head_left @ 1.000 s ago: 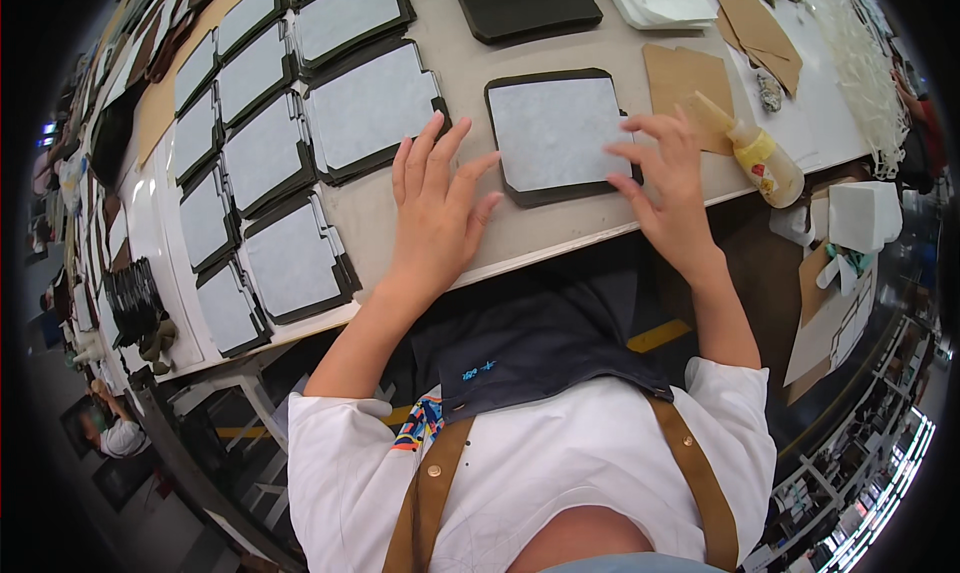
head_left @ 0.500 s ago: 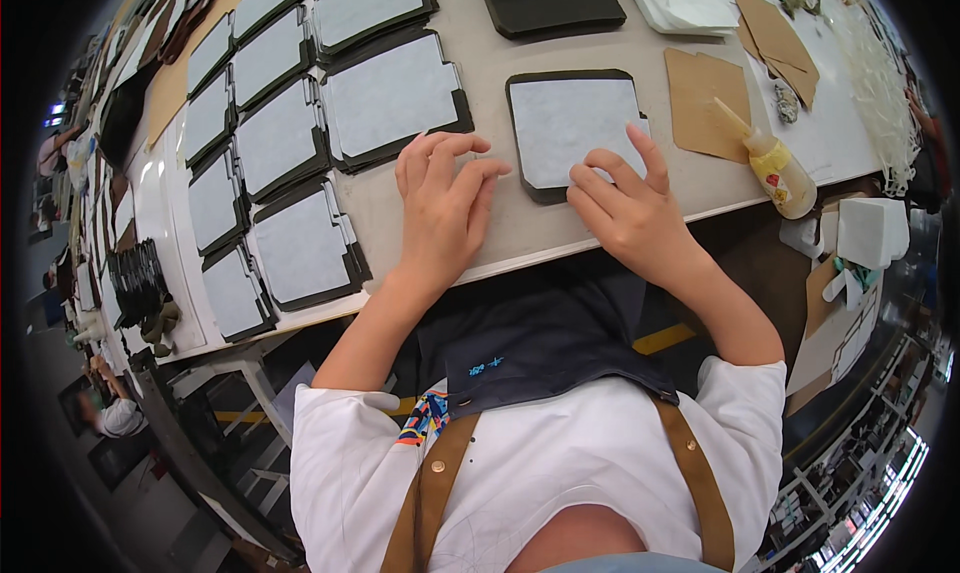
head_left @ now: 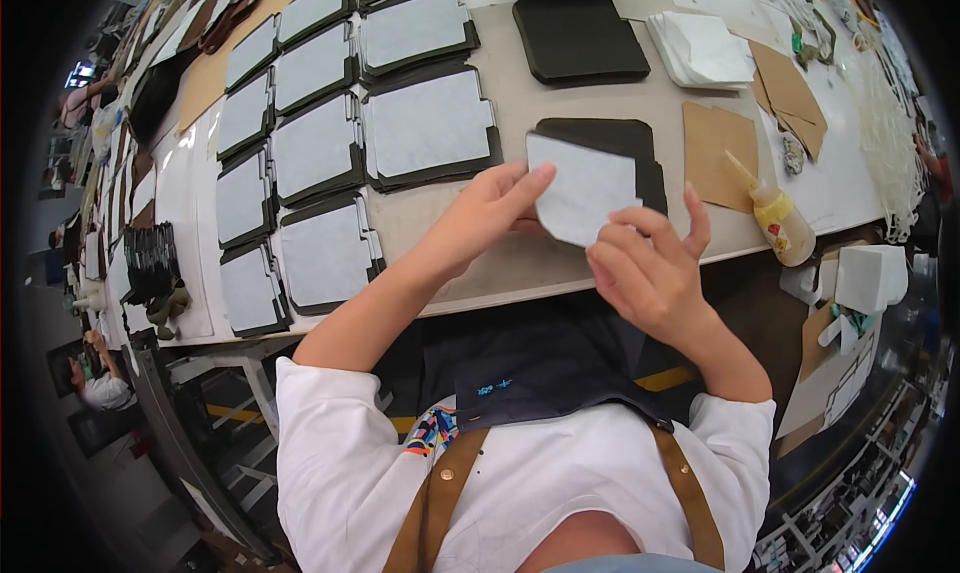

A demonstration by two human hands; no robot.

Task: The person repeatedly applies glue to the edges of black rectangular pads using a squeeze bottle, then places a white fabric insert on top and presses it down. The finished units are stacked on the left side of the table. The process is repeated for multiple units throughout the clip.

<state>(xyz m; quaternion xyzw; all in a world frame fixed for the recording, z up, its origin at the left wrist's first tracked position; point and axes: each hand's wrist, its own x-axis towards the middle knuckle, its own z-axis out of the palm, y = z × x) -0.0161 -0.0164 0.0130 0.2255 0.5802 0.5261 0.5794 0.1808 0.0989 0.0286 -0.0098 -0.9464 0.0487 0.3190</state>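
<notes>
A pale grey-white sheet [head_left: 583, 187] with a notched right edge is lifted and tilted above the table, in front of me. My left hand [head_left: 492, 208] grips its left edge, thumb on top and fingers behind. At the lower right corner, my right hand [head_left: 650, 265] pinches the sheet, index finger raised. Under and behind the sheet lies a dark, round-cornered panel [head_left: 607, 131], partly hidden by it. To the left stand rows of similar dark panels topped with pale sheets [head_left: 430, 126].
A black panel stack [head_left: 580, 41] lies farther back, beside folded white sheets [head_left: 702, 53]. Brown card pieces [head_left: 718, 153] and a yellowish glue bottle [head_left: 780, 225] with a long nozzle are at the right. Bundled pale strands [head_left: 885, 123] hang over the right edge.
The pale sheet, lying flat on the dark panel before, is now lifted and tilted. My left hand has moved right and taken its edge; my right hand now pinches its corner.
</notes>
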